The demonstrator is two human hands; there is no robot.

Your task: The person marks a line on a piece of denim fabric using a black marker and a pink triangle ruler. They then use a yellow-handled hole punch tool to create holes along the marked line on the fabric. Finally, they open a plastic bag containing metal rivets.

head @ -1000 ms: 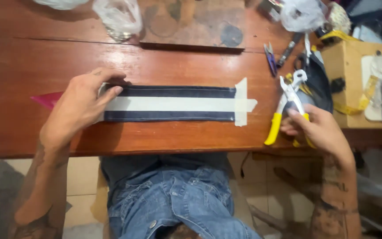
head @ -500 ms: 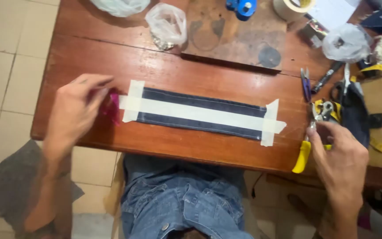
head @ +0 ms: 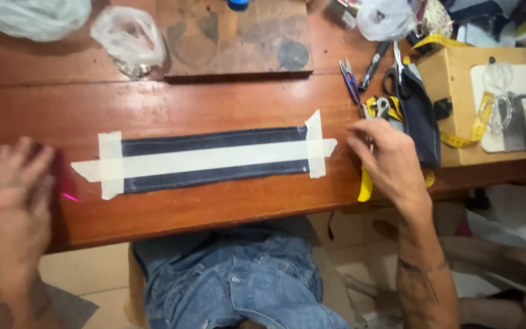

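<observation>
A dark blue denim strip (head: 214, 176) lies flat on the wooden table (head: 214, 103). Pale masking tape (head: 202, 159) runs along its length, and short cross pieces hold both ends. My left hand (head: 13, 207) is blurred, with its fingers apart, at the table's left edge beside a small pink piece (head: 65, 186). It holds nothing. My right hand (head: 388, 161) lies curled over yellow-handled pliers (head: 365, 183) just right of the strip. The metal head of the pliers pokes out above my fingers.
A worn wooden board (head: 232, 36) and two plastic bags (head: 132, 36) sit at the back. Purple snips (head: 351, 79), black scissors (head: 397, 73) and a dark pouch (head: 421, 116) lie at right, next to a cardboard box (head: 452, 79) with a yellow measuring tape (head: 476, 131). My jeans (head: 238, 280) show below the table.
My left hand has come off the strip's left end and drawn back to the left, fingers spread. My right hand with the pliers has shifted closer to the strip's right end.
</observation>
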